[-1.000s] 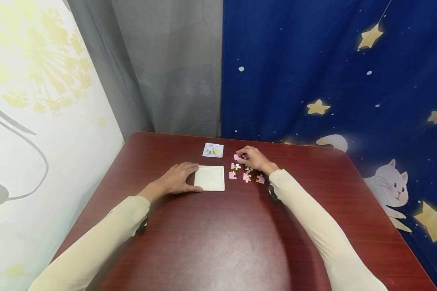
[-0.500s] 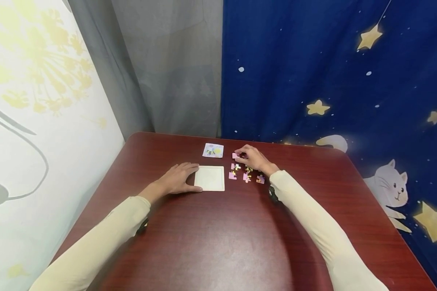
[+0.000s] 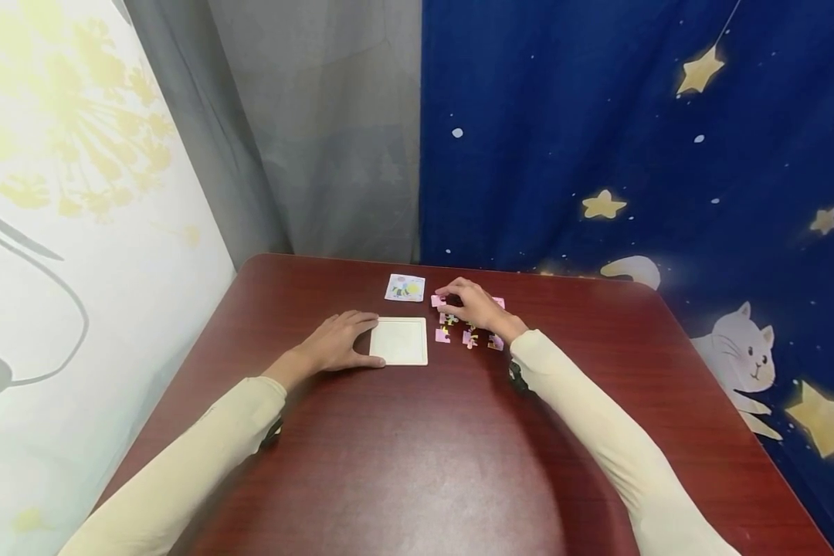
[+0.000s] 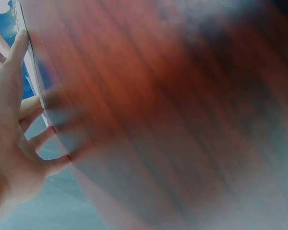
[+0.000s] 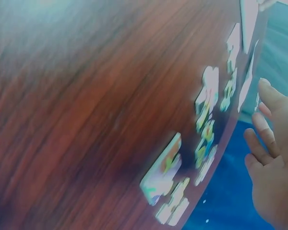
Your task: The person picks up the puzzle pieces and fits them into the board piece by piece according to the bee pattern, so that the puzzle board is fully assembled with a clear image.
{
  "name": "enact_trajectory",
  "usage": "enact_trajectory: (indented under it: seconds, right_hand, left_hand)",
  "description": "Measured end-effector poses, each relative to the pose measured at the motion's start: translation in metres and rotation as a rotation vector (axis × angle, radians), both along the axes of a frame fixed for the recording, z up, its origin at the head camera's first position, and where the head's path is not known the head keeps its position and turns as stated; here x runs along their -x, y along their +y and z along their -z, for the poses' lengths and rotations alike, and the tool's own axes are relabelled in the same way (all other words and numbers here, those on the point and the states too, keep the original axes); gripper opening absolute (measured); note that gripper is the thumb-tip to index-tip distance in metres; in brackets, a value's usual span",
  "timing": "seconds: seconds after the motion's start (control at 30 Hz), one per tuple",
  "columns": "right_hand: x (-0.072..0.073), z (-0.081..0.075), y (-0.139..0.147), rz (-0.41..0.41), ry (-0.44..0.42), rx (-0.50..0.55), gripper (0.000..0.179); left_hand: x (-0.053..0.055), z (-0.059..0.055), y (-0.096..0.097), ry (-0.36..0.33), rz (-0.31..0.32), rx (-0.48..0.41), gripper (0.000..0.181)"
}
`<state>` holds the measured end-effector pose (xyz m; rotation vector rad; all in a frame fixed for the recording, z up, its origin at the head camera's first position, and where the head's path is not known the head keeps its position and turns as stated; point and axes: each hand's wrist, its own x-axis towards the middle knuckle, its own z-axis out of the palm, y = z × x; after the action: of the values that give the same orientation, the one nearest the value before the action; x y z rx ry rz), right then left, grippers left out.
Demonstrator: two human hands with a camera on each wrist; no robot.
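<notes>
while loose against white tray (image 3: 400,341), left hand (image 3: 337,340); right hand (image 3: 476,304) in pincer grip on a pink puzzle piece (image 3: 436,300)

A grey curtain (image 3: 333,116) and a star-printed blue curtain (image 3: 514,193) hang beyond the far edge of the glossy red-brown table (image 3: 361,463); a white flower-patterned backdrop (image 3: 132,324) flanks its left edge.
</notes>
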<state>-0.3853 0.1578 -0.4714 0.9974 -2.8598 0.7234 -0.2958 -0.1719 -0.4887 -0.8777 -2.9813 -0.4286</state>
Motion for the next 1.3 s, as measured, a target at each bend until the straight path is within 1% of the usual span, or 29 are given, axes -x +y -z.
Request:
enact_trajectory:
  seconds: [0.17, 0.3, 0.5, 0.7, 0.97, 1.13, 1.3]
  right_hand:
    - [-0.004, 0.000, -0.008, -0.011, -0.014, -0.019, 0.042]
    - [-0.008, -0.001, -0.017, -0.044, -0.011, -0.003, 0.040]
    - [-0.018, 0.003, -0.032, -0.102, -0.004, -0.011, 0.037]
    - [-0.024, 0.002, -0.048, -0.089, 0.012, -0.020, 0.037]
    - [-0.029, 0.001, -0.065, -0.082, -0.007, -0.026, 0.038]
    - [-0.032, 0.003, -0.076, -0.088, 0.006, -0.023, 0.036]
    - [-0.035, 0.007, -0.085, -0.088, 0.010, -0.003, 0.033]
  left_hand:
    - [0.001, 0.000, 0.001, -0.007, -0.006, -0.003, 0.100]
    - [0.002, -0.001, 0.001, 0.001, -0.002, -0.006, 0.100]
    - [0.002, 0.002, 0.000, -0.012, -0.001, -0.001, 0.100]
    - [0.007, 0.002, 0.001, 0.002, 0.005, -0.013, 0.098]
    - [0.012, 0.000, 0.001, 0.001, 0.003, -0.006, 0.099]
    - [0.013, 0.002, 0.001, 0.013, 0.004, -0.014, 0.099]
    - [0.012, 0.006, 0.000, 0.011, 0.007, -0.028, 0.099]
